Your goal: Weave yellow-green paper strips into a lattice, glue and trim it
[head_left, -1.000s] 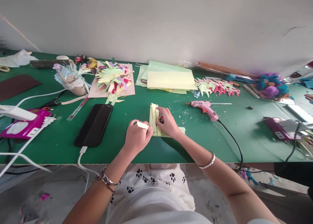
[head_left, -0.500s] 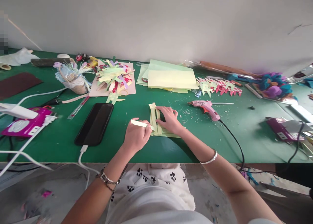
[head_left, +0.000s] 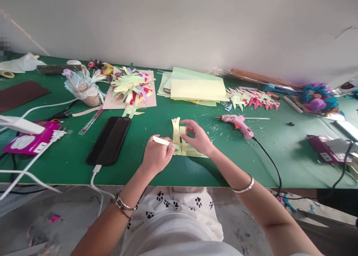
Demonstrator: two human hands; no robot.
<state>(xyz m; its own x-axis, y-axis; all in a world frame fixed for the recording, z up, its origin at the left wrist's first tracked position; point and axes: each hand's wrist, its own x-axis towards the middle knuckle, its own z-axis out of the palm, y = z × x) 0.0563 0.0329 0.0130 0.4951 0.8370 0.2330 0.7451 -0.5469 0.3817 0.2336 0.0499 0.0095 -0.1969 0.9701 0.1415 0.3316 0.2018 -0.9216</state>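
My left hand (head_left: 158,154) is closed around a pale yellow paper strip (head_left: 161,140), which sticks out over the knuckles. Its thumb side rests by a small woven piece of pale yellow strips (head_left: 176,131) lying on the green table. On the right of that weave, my right hand (head_left: 197,137) has thumb and fingers curled round a lifted strip end (head_left: 182,130). More strips (head_left: 195,151) spread flat to the right, partly under my right wrist.
A pink glue gun (head_left: 237,124) lies to the right, its cord running over the table edge. A black phone (head_left: 109,140) is charging at left. Behind are a heap of coloured strips (head_left: 131,85), stacked paper sheets (head_left: 198,89) and a red-and-green woven band (head_left: 254,99).
My right hand has risen slightly from lying on the strips, and its fingers have curled round one strip, bending its end up. The left hand has barely moved.
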